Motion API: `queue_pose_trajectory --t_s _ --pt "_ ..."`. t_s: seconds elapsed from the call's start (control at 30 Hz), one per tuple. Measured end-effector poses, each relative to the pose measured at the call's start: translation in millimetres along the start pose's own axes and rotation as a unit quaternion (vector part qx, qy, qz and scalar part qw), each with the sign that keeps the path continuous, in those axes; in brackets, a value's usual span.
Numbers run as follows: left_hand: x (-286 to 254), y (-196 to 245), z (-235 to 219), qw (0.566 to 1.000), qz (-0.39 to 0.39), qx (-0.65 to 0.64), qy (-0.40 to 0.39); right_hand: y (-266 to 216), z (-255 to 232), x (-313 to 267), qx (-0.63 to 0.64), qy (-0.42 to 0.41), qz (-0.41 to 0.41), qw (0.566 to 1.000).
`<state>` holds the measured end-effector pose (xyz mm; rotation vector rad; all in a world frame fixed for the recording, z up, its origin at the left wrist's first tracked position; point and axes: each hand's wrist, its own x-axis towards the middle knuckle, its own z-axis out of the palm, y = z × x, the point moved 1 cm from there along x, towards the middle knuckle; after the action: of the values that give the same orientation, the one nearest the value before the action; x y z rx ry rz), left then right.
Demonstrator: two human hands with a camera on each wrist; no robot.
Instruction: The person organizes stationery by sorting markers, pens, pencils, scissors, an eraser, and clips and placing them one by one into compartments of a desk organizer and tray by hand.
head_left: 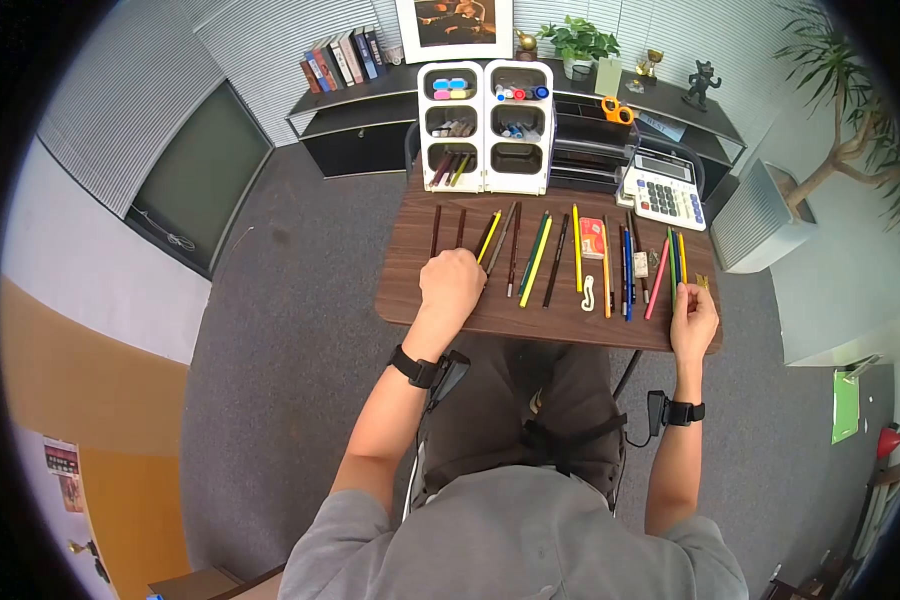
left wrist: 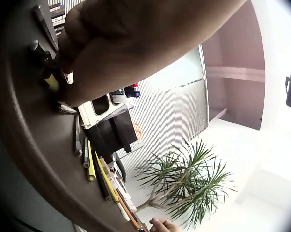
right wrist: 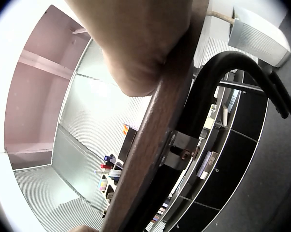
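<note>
1. Two grips at work on the table (head_left: 425, 315): my left grip (head_left: 452, 285) is down near the front edge, left of centre, fingers curled at the lower end of a yellow pencil (head_left: 488, 237). The fingertips are tucked under, so I can't tell whether they pinch it.

2. Over on the right, my right grip (head_left: 694, 320) has thumb and fingers bent close together at the lower ends of a yellow-orange pencil (head_left: 683, 258) and its dark neighbours. Pinching or only touching? I can't tell.

3. Between my grips, more pencils lie in a loose row, mostly pointing away from me: a green one (head_left: 535, 255) close alongside another yellow, a black one (head_left: 556, 262) a little apart, and a pink one (head_left: 657, 280) slanting just left of my right grip.

4. In among them sit a red box (head_left: 592, 238), a white curved piece (head_left: 588, 293) below it, and a small pale block (head_left: 640, 264).

5. At the back stands the white organizer (head_left: 486, 125), pens and markers in its compartments; the calculator (head_left: 669, 195) is at the far right.
</note>
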<state>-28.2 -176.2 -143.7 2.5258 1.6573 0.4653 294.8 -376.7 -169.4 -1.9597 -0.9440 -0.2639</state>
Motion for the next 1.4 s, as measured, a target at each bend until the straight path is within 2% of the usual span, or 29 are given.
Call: queue_pose_trajectory --t_s 0.1,0.17,0.23,0.3,0.37,0.43,0.5,0.57,0.67,0.73,0.83,0.9,0.97,1.1,1.17,1.2,1.23,1.27,1.3,1.37,1.4 --pt "0.7 1.4 1.2 0.999 0.012 0.023 0.025 -4.8 -1.4 1.6 0.017 0.031 -0.048 0.998" --pt "1.2 0.5 -1.0 1.0 0.019 0.005 0.023 -29.2 -8.4 1.9 -0.006 0.029 -0.103 0.994" --pt "0.0 -1.2 -9.1 0.999 0.02 -0.014 0.032 -54.0 -11.0 1.2 0.051 -0.004 -0.134 0.99" --pt "-0.6 -1.9 -17.5 0.998 0.025 -0.033 0.04 -80.1 0.5 -4.1 0.219 -0.104 -0.062 0.968" --pt "-1.4 -1.5 -23.4 0.993 0.024 -0.108 0.044 -105.0 16.5 -5.4 0.275 -0.235 -0.055 0.931" --pt "-4.1 2.3 -31.2 0.988 0.017 -0.153 0.035 -130.3 40.9 -7.4 0.318 -0.356 -0.029 0.878" --pt "-6.6 5.9 -37.4 0.98 0.011 -0.195 0.025 -174.0 49.9 -4.7 0.305 -0.462 0.075 0.829" --pt "-10.5 10.9 -40.2 0.963 -0.01 -0.271 0.012 -187.1 86.4 -2.2 0.291 -0.523 0.112 0.793" --pt "-18.2 18.0 -47.7 0.963 -0.01 -0.27 0.007 -209.7 113.9 -7.1 0.334 -0.483 0.153 0.795" --pt "-21.9 17.6 -47.5 0.961 -0.015 -0.273 0.028 -215.7 128.2 -4.8 0.263 -0.539 0.13 0.79" --pt "-24.1 12.8 -46.2 0.956 -0.029 -0.288 0.055 -223.7 140.5 -5.0 0.256 -0.519 0.13 0.805" --pt "-21.4 8.4 -48.7 0.951 -0.037 -0.301 0.064 -224.8 151.0 1.0 0.258 -0.531 0.131 0.796" --pt "-19.3 5.7 -51.7 0.941 -0.051 -0.332 0.047 -226.0 161.5 5.6 0.336 -0.532 0.196 0.752" --pt "-10.9 -12.9 -31.6 0.921 -0.058 -0.377 0.083 -238.8 168.7 26.3 0.35 -0.586 0.209 0.7" --pt "-7.6 -21.5 -31.5 0.888 -0.083 -0.45 -0.055 -244.5 176.3 35.1 0.352 -0.592 0.212 0.693" --pt "-6.6 -23.3 -32.4 0.887 -0.084 -0.45 -0.053 -246.5 180.0 39.2 0.357 -0.608 0.223 0.673" --pt "-6.8 -21.6 -38.1 0.818 -0.112 -0.546 -0.142 -247.5 184.6 42.5 0.361 -0.624 0.235 0.652" --pt "-6.6 -20.4 -41.0 0.73 -0.138 -0.629 -0.227 -248.4 189.2 44.5 0.363 -0.629 0.235 0.647" --pt "-4.1 -20.5 -41.6 0.731 -0.138 -0.63 -0.225 -249.3 194.0 46.0 0.362 -0.63 0.233 0.646" --pt "3.0 -19.4 -40.7 0.679 -0.157 -0.675 -0.24 -248.2 205.7 48.5 0.366 -0.625 0.25 0.643" --pt "8.1 -21.4 -38.1 0.679 -0.158 -0.676 -0.238 -247.1 210.9 50.2 0.373 -0.621 0.258 0.64"
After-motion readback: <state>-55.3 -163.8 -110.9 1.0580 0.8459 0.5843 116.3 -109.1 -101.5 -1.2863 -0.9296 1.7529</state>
